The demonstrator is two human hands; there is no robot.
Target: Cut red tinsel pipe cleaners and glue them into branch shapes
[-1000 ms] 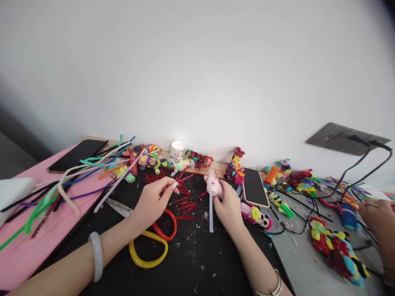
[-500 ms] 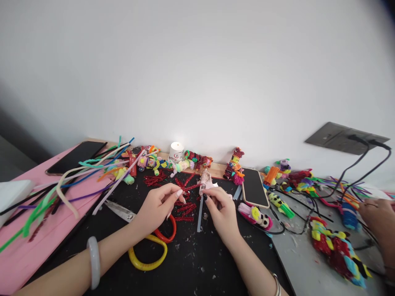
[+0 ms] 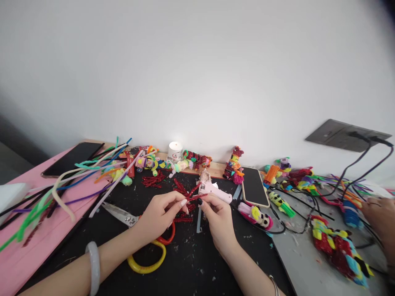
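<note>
A red glittery pipe cleaner (image 3: 196,197) spans the gap between my two hands. The thumb and fingertips of my left hand (image 3: 163,213) pinch one end. At the other end, the thumb and forefinger of my right hand (image 3: 219,220) close on it. Just behind the fingers lie more cut red pipe cleaner pieces (image 3: 182,187). A pink glue gun (image 3: 212,190) rests beyond my right hand, with a translucent glue stick (image 3: 199,222) in front of it. Scissors (image 3: 145,269) with a yellow and a red handle lie partly under my left forearm.
Colourful pipe cleaner figures (image 3: 234,164) line the back edge beside a white paper cup (image 3: 175,152). Phones lie left (image 3: 72,159) and right (image 3: 254,187). Loose pipe cleaners (image 3: 64,197) cover the pink board. At far right another person's hand (image 3: 379,213) is near cables.
My right hand has shifted slightly down, and the glue gun's handle now shows behind it. The red pipe cleaner now lies level between both hands' fingertips.
</note>
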